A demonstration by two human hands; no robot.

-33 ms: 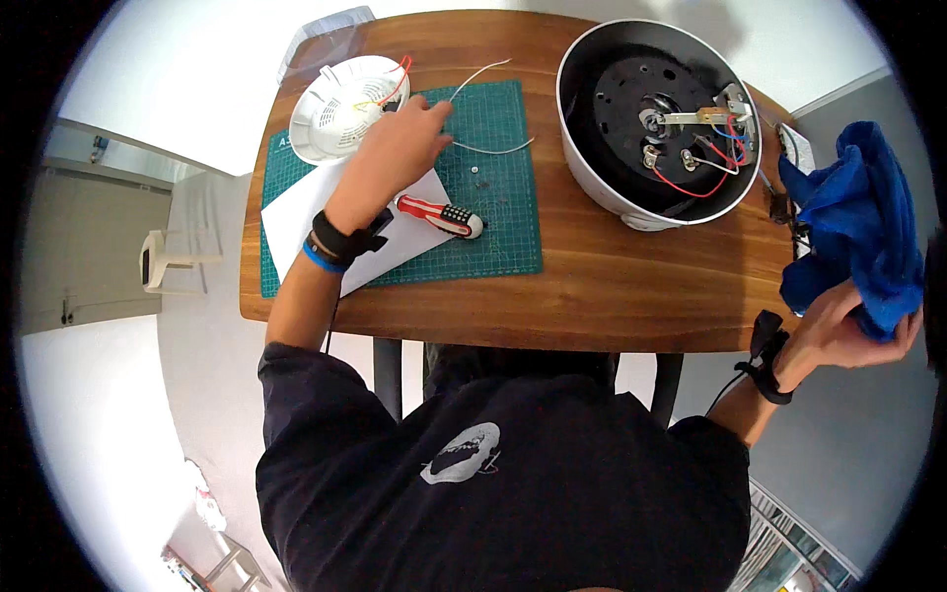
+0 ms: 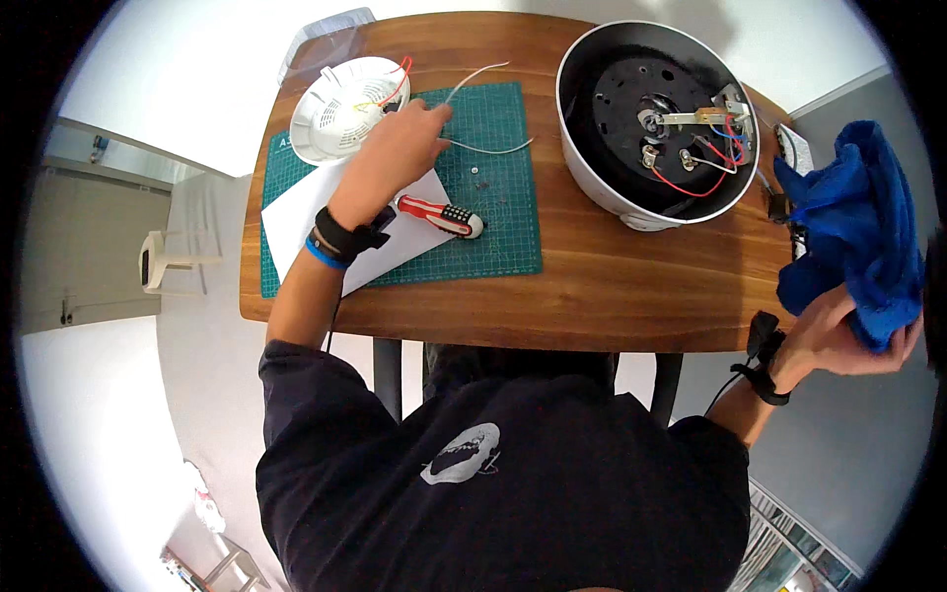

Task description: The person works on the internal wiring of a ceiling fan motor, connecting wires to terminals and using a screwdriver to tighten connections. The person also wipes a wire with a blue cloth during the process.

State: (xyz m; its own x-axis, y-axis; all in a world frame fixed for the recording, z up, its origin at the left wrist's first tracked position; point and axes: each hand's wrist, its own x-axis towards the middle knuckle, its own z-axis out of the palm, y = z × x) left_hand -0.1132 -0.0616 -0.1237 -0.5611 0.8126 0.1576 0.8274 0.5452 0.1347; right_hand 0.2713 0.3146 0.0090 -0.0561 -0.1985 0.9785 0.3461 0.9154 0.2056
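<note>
"Where does the blue cloth lie?"
"Bunched in the right hand, fingers closed on its lower end, its length rising beside the table's right edge."
"And the left hand?"
"Beside the vented white cover, pale wire near its fingertips; whether they pinch it, one cannot tell. Wooden tabletop separates the cutting mat from the round housing."
</note>
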